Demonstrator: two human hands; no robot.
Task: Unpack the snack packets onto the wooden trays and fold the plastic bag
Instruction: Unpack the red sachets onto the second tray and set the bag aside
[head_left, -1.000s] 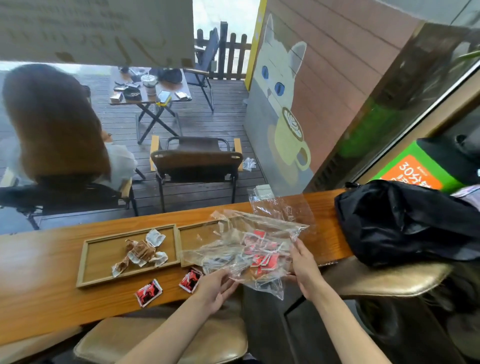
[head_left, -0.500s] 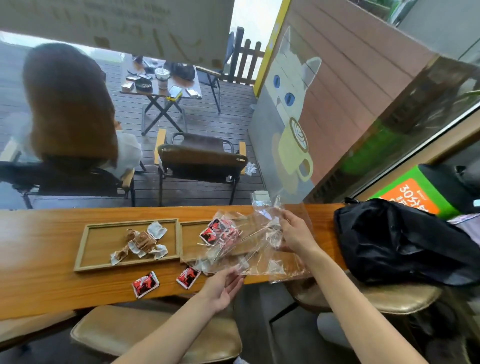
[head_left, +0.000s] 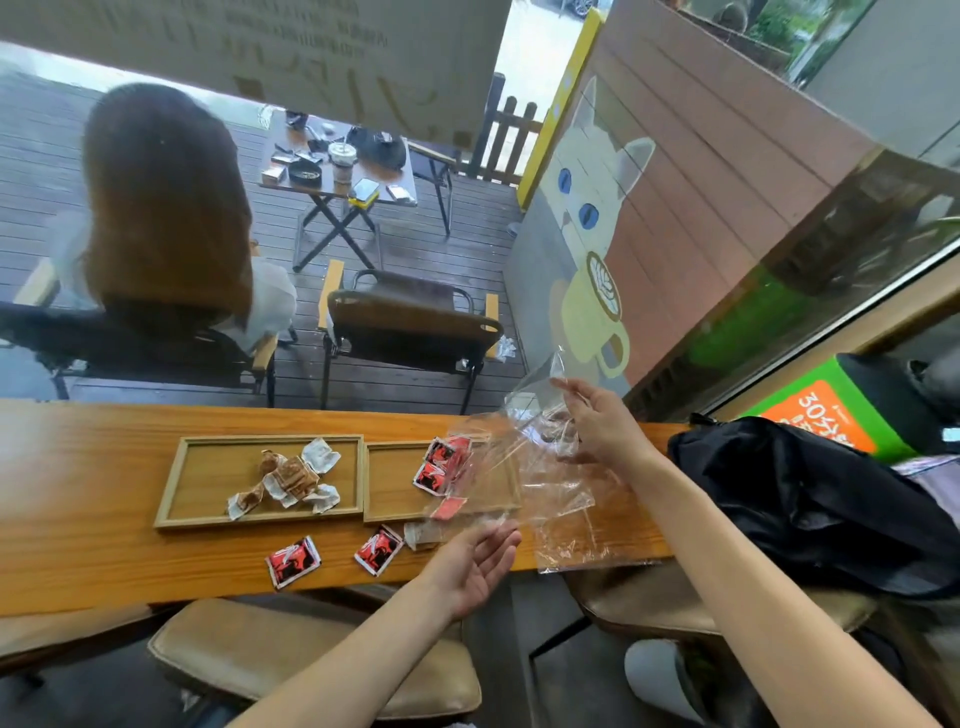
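My right hand (head_left: 602, 426) pinches the plastic bag (head_left: 550, 483) at its upper edge; my left hand (head_left: 478, 564), at seven o'clock, is spread empty. Tipping fast could scatter red packets (head_left: 441, 462) past the right tray (head_left: 384, 512).

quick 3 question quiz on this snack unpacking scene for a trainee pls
1. True or false: the right hand grips the clear plastic bag and lifts it above the right tray.
2. How many red packets lie on the counter in front of the trays? A) none B) two C) five
3. Fill in: the left tray holds brown and white ____.

Key
1. True
2. B
3. Packets; the left hand is open, palm up, holding nothing.
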